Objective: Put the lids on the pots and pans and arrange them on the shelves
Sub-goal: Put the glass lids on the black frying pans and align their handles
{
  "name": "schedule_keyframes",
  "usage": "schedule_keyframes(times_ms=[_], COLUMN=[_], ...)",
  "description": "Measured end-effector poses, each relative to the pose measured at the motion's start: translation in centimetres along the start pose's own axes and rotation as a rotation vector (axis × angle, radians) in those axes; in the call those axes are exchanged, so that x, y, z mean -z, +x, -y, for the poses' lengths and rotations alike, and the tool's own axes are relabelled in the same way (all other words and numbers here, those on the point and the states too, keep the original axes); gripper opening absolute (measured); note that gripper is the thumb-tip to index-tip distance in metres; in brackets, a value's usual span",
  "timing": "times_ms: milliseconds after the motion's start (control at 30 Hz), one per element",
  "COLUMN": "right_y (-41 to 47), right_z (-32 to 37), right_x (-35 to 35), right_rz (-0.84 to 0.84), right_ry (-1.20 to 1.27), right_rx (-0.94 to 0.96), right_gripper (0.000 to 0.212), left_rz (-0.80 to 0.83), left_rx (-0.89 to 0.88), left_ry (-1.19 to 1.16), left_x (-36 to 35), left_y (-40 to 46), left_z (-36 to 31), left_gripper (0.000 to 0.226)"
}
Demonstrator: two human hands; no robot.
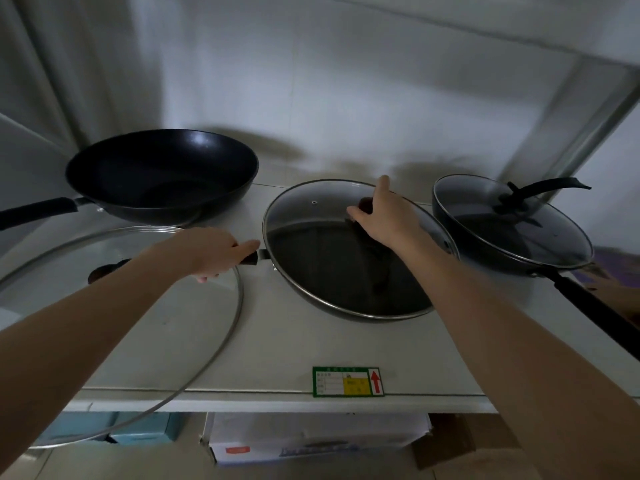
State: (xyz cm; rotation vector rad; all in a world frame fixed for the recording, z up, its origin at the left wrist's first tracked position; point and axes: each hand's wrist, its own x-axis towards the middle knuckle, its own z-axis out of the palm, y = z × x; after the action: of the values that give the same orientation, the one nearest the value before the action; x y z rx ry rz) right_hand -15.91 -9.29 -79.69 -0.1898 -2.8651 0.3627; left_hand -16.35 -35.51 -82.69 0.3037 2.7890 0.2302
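A dark wok (349,299) sits mid-shelf with a glass lid (311,216) on it. My right hand (388,216) grips the lid's dark knob from above. My left hand (214,252) is closed round the wok's short dark handle (251,259) at its left side. An open black wok (162,174) with no lid stands at the back left. A large loose glass lid (121,323) lies at the front left, overhanging the shelf edge, partly under my left forearm. At the right stands a black pan (512,230) with its own glass lid on.
The white shelf (277,341) has a green label (348,381) on its front edge. The right pan's long black handle (595,313) points toward the front right. Boxes (311,441) stand on the level below. A wall lies close behind.
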Motion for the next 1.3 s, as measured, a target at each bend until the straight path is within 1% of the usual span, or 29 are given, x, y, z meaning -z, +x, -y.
schedule_keyframes(times_ms=[67,100,200,267,400,500,567,633,700,767,900,1100,1233,1300], right_y=[-0.3,-0.5,-0.9,-0.9,-0.4,-0.2,0.1,0.4,0.6,0.7,1.0,1.5,1.9,2.0], right_z=[0.1,0.1,0.4,0.5,0.6,0.9,1.1,1.2,1.0,0.7,0.0,-0.3,0.3,0.6], right_x=[0.1,0.2,0.4,0.6,0.4,0.1,0.2,0.5,0.7,0.8,0.8,0.7,0.8,0.8], right_rz=[0.003,0.011,0.042,0.076,0.148,0.179,0.199,0.214,0.216,0.204,0.211,0.284,0.323,0.328], right_ry=[0.042,0.065,0.105,0.112,0.099,0.059,0.058,0.078,0.081,0.062,0.083,0.144,0.196,0.182], right_rx=[0.006,0.01,0.008,-0.001,-0.042,-0.078,-0.099,-0.114,-0.115,-0.105,-0.091,-0.077,-0.072,-0.047], right_gripper=[0.065,0.061,0.052,0.05,0.051,0.058,0.064,0.068,0.066,0.063,0.057,0.066,0.079,0.079], left_rz=[0.127,0.178,0.294,0.333,0.411,0.476,0.443,0.364,0.323,0.319,0.282,0.24,0.204,0.184], left_rx=[0.049,0.05,0.012,-0.024,-0.052,-0.037,-0.004,0.061,0.091,0.115,0.155,0.186,0.2,0.207], left_ry=[-0.259,-0.32,-0.42,-0.499,-0.636,-0.763,-0.885,-1.033,-1.168,-1.289,-1.46,-1.554,-1.562,-1.549], left_x=[0.2,0.2,-0.2,-0.3,-0.5,-1.1,-2.2,-3.4,-4.5,-5.2,-6.4,-7.1,-6.8,-6.5], left_y=[-0.6,-0.8,-1.3,-1.6,-2.7,-3.7,-4.2,-4.6,-4.9,-5.3,-5.1,-4.2,-3.2,-2.5], left_z=[-0.2,-0.1,-0.3,-0.5,-1.7,-3.5,-5.0,-6.8,-8.8,-11.0,-14.3,-16.9,-17.5,-17.5], left_gripper=[0.056,0.054,0.048,0.049,0.045,0.042,0.041,0.041,0.04,0.036,0.032,0.029,0.031,0.032])
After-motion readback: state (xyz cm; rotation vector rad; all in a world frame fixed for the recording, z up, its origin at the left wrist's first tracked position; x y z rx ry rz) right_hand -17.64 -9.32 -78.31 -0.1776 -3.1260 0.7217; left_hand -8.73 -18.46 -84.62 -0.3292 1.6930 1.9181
